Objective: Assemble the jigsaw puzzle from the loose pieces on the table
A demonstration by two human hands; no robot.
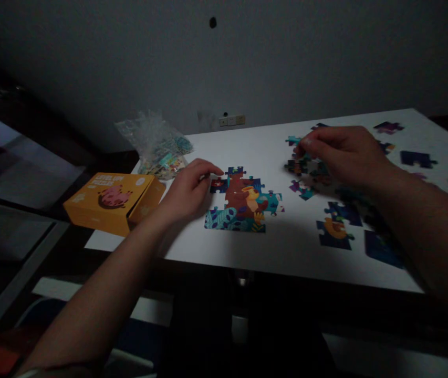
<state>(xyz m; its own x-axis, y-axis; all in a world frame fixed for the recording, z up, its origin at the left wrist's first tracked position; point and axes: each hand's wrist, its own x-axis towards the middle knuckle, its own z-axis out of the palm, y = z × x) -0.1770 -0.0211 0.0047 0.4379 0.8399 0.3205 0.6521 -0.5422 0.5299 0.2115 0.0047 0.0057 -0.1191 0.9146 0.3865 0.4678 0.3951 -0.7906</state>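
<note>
The left forearm (101, 294) is nearest, crossing a white counter (282, 254). A yellow box (109, 202) lies at its left edge, a clear bag of pieces (164, 147) just behind. The partly joined puzzle (241, 202) lies mid-counter. The left hand (190, 189) rests beside it, grip loosely apart. The right hand (344, 152) hovers over loose pieces (336, 231), fingertips together; whether they pinch one, I cannot tell.

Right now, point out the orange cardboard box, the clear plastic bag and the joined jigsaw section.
Orange cardboard box (113, 198): head view, on its printed top face.
Clear plastic bag (156, 144): head view, on its crinkled middle.
Joined jigsaw section (236, 200): head view, on the brown area near its middle.
</note>
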